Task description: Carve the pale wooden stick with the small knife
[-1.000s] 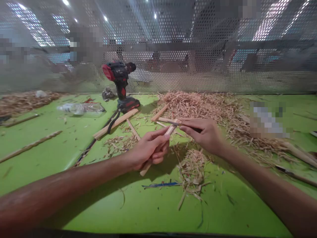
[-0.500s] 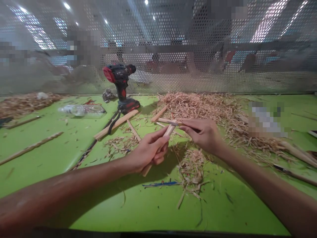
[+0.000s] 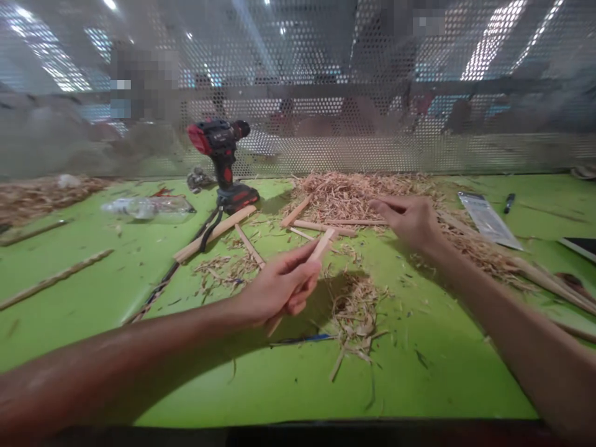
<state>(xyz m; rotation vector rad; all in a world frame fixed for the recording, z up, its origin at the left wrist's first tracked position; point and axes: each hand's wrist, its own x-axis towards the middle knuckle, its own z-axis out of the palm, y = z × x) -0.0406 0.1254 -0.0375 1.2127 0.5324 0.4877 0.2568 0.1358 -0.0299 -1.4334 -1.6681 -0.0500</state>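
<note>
My left hand [image 3: 282,288] is closed around a short pale wooden stick [image 3: 323,243], whose upper end points up and to the right, past my fingertips. My right hand [image 3: 410,218] is lifted over the edge of a big pile of wood shavings [image 3: 354,191], well to the right of the stick. Its fingers are drawn together and point left, and whatever they hold is hidden. Under and between my hands lies a small heap of shavings [image 3: 354,307] on the green table [image 3: 261,385].
A red and black cordless drill [image 3: 222,158] stands at the back left beside a lying plastic bottle [image 3: 149,207]. Loose sticks [image 3: 215,231] lie around, one long one [image 3: 56,279] at the left. A clear bag [image 3: 487,218], a marker [image 3: 509,202] and a perforated metal screen [image 3: 326,152] are behind.
My right hand has pulled away from the stick's tip, up and to the right over the shavings pile; the thin blade it held there no longer shows. My left hand still holds the stick.
</note>
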